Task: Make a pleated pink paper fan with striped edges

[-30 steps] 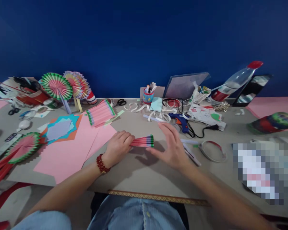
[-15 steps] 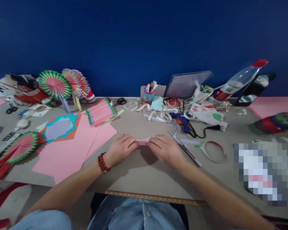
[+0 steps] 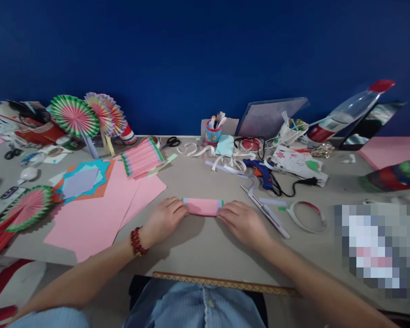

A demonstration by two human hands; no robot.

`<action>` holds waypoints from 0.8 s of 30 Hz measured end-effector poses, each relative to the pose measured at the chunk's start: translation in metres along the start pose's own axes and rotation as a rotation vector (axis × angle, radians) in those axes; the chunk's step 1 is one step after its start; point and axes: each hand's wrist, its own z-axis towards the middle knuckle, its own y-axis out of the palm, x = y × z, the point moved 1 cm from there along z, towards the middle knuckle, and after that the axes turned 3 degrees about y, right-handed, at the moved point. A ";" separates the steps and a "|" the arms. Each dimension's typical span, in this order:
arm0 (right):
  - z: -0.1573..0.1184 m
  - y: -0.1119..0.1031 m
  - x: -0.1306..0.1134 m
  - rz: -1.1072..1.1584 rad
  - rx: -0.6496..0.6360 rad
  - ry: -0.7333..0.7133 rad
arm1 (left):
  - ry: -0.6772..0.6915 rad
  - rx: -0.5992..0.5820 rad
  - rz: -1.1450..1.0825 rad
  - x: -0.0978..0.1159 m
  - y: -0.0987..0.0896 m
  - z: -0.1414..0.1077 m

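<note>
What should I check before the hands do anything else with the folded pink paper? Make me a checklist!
1. Left hand at the folded pink paper's left end: ok.
2. Right hand at its right end: ok.
3. Black scissors away from both hands: ok, they're near the wall.
4. Glue gun's plug out of a socket: ok, it's on the table.
5. Glue gun cool: cannot tell.
6. Table tidy: not ok, paper strips are scattered about.

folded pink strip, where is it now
In the head view, the folded pink strip is just below centre, between the left hand and the right hand.
</note>
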 end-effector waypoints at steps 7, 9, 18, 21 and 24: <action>0.009 0.002 0.004 0.162 -0.006 0.141 | -0.242 -0.038 -0.391 -0.016 -0.008 0.009; 0.013 0.002 0.004 0.184 -0.012 0.158 | -0.239 -0.060 -0.403 -0.019 -0.011 0.014; 0.017 0.004 0.006 0.178 -0.036 0.170 | -0.228 -0.245 -0.429 -0.037 -0.013 0.033; 0.017 0.004 0.006 0.187 -0.049 0.174 | -0.227 -0.265 -0.417 -0.038 -0.014 0.034; 0.018 0.003 0.007 0.185 -0.053 0.178 | -0.231 -0.264 -0.393 -0.036 -0.015 0.035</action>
